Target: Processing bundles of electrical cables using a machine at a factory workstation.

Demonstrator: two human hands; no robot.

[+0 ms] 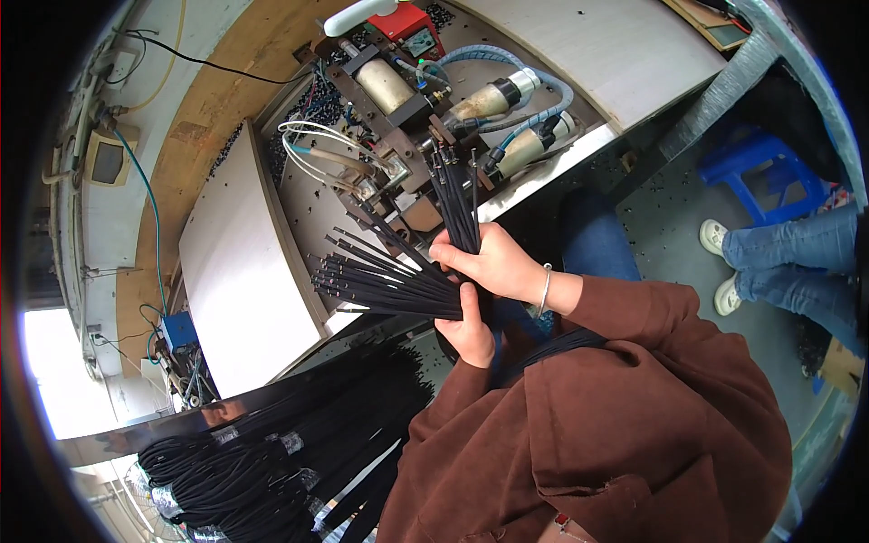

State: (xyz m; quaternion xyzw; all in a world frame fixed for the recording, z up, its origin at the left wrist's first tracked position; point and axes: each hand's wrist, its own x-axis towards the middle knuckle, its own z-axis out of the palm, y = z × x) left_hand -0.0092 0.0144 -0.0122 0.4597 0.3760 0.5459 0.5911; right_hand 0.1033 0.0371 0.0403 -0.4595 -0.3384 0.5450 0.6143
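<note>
My left hand [469, 333] is closed round a thick bundle of black cords [389, 288], its thumb lying across them. Their tipped ends fan out to the left, over the front edge of the bench. Just above and to the right, my right hand [509, 262] grips a smaller bundle of black cords [460, 213], whose ends point away from me. The two hands nearly touch, and the cords run back toward my lap, partly hidden by my sleeves. Beyond the cord ends stands a bench machine [398, 163] with metal cylinders, hoses and white wires.
Long black cords in tied bundles [208, 471] hang at the lower left. Pale boards [240, 262] flank the machine, and small black bits litter the bench. A red box [407, 32] sits at the back. On the right are a blue stool [765, 172] and another person's legs [787, 253].
</note>
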